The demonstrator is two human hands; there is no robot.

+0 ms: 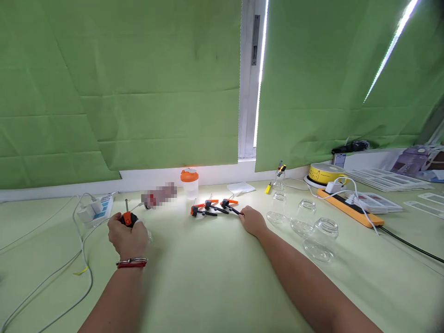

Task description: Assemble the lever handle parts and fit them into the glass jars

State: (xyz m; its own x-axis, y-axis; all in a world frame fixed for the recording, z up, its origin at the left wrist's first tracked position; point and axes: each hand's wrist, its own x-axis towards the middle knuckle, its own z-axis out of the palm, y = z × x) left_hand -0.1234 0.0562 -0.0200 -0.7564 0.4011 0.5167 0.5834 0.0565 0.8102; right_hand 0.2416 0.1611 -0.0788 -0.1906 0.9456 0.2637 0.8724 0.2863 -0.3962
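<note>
My left hand [127,236] is closed around a black-and-orange tool [128,219] with a thin metal rod sticking up; a clear, glass-like edge shows beside the palm, mostly hidden by the hand. My right hand [254,221] reaches forward, its fingers closed on the dark handle end of a black-and-orange clamp-like tool [229,203] lying on the table. Two similar tools lie to its left, a middle one [212,206] and a left one [199,210]. Right of my right forearm stand clear glass jars, the nearest jar [325,231] being the largest in view.
Behind the tools are an orange-lidded cup [189,182] and a white tissue [241,188]. A small glass [278,180] holds screwdrivers. An orange power strip [350,208] and a yellow round tin [324,173] sit at right. White cables [83,249] cross the table at left.
</note>
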